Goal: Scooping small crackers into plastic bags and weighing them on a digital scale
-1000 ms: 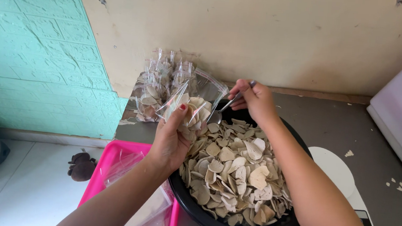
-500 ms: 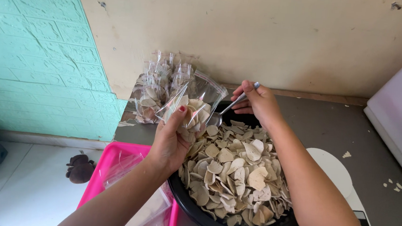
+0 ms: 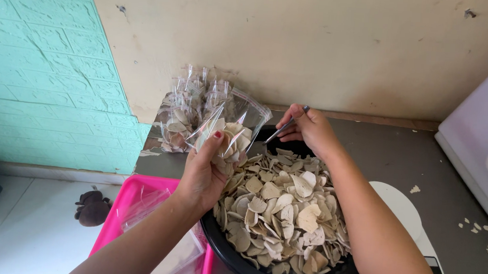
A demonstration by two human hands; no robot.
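A black bowl (image 3: 256,271) heaped with pale chips (image 3: 284,212) sits on the grey counter. My left hand (image 3: 203,171) holds a small clear plastic bag (image 3: 230,127), partly filled with chips, tilted open above the bowl's left rim. My right hand (image 3: 308,130) grips a metal spoon (image 3: 282,128) at the bowl's far edge, its bowl end low by the bag's mouth and hidden among the chips.
Several filled clear bags (image 3: 191,107) are piled against the wall behind the bowl. A pink tray (image 3: 128,203) with empty plastic bags lies at lower left. A white flat scale (image 3: 417,226) lies right of the bowl; a white appliance (image 3: 487,144) stands far right.
My left hand has lifted the bag slightly and tilted it more upright. My right hand with the spoon has drawn back a little toward the bowl's far rim.
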